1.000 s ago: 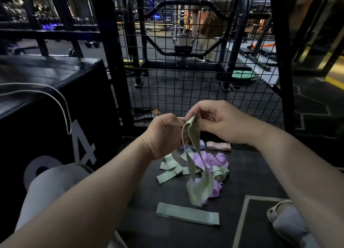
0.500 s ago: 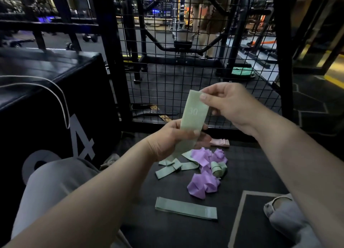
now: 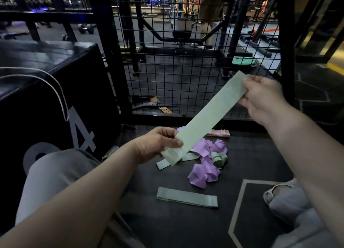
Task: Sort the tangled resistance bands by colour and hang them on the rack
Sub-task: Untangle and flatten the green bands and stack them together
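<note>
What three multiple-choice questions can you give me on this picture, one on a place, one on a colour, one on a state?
1. Where does the flat green band on the floor lie?
A. Nearer the person than the purple bands
B. On top of the black box
C. Hung on the wire mesh

2. What colour is the held band?
A. Purple
B. Pink
C. Pale green

3. How is the held band now?
A. Knotted in a ball
B. Pulled out flat between the left hand and the right hand
C. Lying loose on the floor

Answers:
1 A: it lies below the purple bands in the head view, closer to the camera.
2 C: its whole visible length is pale green.
3 B: each hand pinches one end and the strip runs straight between them.
</note>
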Motion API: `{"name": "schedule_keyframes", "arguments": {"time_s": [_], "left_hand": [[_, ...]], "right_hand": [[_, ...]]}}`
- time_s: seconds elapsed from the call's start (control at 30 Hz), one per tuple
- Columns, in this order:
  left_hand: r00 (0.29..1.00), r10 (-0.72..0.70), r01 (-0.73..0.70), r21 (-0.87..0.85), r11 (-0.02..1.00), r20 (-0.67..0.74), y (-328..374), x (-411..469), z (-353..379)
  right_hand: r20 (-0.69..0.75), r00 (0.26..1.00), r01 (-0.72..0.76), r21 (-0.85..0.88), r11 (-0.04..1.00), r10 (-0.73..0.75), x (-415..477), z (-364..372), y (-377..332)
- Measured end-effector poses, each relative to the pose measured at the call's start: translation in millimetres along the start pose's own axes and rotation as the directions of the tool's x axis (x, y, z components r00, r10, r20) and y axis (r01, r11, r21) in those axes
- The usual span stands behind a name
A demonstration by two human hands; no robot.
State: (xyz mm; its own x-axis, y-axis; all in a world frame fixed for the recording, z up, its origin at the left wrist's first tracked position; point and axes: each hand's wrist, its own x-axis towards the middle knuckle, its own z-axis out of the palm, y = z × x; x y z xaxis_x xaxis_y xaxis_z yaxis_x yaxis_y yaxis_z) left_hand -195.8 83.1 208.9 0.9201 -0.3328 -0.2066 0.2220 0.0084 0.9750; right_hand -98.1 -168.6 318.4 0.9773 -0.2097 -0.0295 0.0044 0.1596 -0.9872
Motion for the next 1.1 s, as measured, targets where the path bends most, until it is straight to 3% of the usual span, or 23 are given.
{"name": "schedule_keyframes", "arguments": {"time_s": [0.17, 0.27, 0.37, 0.47, 0.57, 0.63, 0.73, 0.8, 0.87, 0.93, 1.0, 1.1], "left_hand": [[0.986, -0.007, 0.011, 0.023, 1.0, -0.168, 0, -7, -16], [0.95, 0.031, -0.036, -0.008, 0.999, -0.31, 4, -3, -20], [0.876, 0.124, -0.144, -0.007, 0.99, -0.466, 7, 4, -18], [0.797, 0.262, -0.223, 0.138, 0.965, -0.544, 13, 15, -9], [0.808, 0.389, -0.233, 0.367, 0.901, -0.443, 17, 24, 5], [0.858, 0.4, -0.219, 0.476, 0.852, -0.323, 15, 29, 15], [0.929, 0.337, -0.197, 0.565, 0.801, -0.153, 9, 36, 26], [0.952, 0.289, -0.192, 0.537, 0.822, -0.103, 1, 39, 28], [0.959, 0.266, -0.208, 0.387, 0.898, -0.1, -3, 37, 28], [0.957, 0.248, -0.222, 0.171, 0.96, -0.15, -4, 33, 31], [0.977, 0.139, -0.145, -0.022, 0.989, -0.161, -10, 31, 33], [0.999, 0.034, -0.033, 0.031, 0.999, -0.042, -25, 26, 32]], "right_hand": [[-0.099, 0.984, -0.129, 0.197, 0.972, 0.151, 17, -24, 9], [-0.103, 0.969, -0.201, 0.207, 0.957, 0.226, 16, -33, 18], [-0.076, 0.955, -0.281, 0.087, 0.956, 0.287, 7, -36, 32], [0.014, 0.939, -0.336, -0.173, 0.926, 0.344, -10, -36, 48], [0.157, 0.931, -0.229, -0.455, 0.86, 0.331, -32, -29, 64], [0.307, 0.925, -0.01, -0.568, 0.823, 0.224, -39, -26, 74], [0.595, 0.782, 0.277, -0.6, 0.751, 0.187, -46, -20, 86], [0.661, 0.714, 0.344, -0.619, 0.706, 0.231, -48, -15, 92], [0.685, 0.7, 0.47, -0.653, 0.594, 0.2, -48, -7, 96], [0.683, 0.717, 0.516, -0.653, 0.554, 0.138, -49, -1, 101], [0.65, 0.754, 0.447, -0.617, 0.648, 0.098, -50, 4, 104], [0.57, 0.819, 0.272, -0.489, 0.829, 0.068, -48, 6, 106]]}}
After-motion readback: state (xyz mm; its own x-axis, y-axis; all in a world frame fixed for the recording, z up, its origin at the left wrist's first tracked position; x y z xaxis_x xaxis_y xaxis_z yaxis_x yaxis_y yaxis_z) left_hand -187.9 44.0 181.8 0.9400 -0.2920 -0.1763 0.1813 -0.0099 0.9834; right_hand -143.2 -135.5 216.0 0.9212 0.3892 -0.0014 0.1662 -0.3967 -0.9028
